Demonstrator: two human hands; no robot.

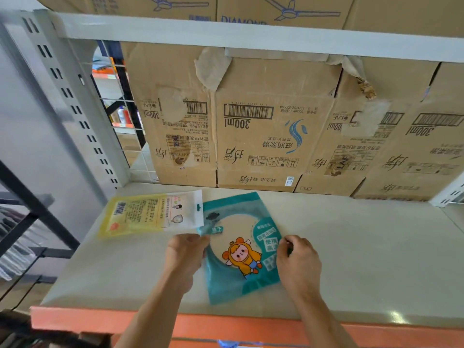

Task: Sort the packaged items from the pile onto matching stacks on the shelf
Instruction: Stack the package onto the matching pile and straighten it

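A teal packet point(238, 247) with a cartoon figure in an orange coat lies flat on the pale shelf board point(364, 259). My left hand point(185, 257) pinches the packet's left edge. At its right edge, my right hand point(298, 259) pinches it too. A yellow and white packet point(150, 213) with a barcode lies flat to the left, its right end overlapping the teal packet's top left corner. No pile of items is in view.
Brown cardboard boxes point(263, 136) printed "300ml" fill the back of the shelf. A grey perforated upright point(75, 109) stands at the left. An orange beam point(226, 327) runs along the shelf's front edge. More boxes sit on the shelf above.
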